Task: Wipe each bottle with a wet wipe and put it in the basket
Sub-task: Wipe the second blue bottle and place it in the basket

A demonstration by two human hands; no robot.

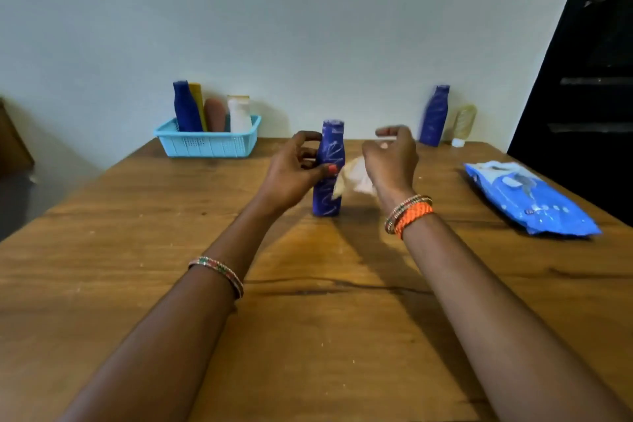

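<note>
A dark blue bottle point(328, 181) stands upright on the wooden table point(171, 284) at its middle. My left hand point(294, 171) grips it from the left, thumb across its front. My right hand point(390, 161) is just right of the bottle and holds a crumpled white wet wipe point(356, 176) against the bottle's side. A light blue basket point(205, 142) at the back left holds several bottles. Another blue bottle point(434, 115) and a small yellowish bottle point(464, 123) stand at the back right.
A blue pack of wet wipes point(527, 199) lies on the table's right side. A pale wall runs behind the table. A dark door point(589, 79) stands at the far right. The table's left edge drops to the floor.
</note>
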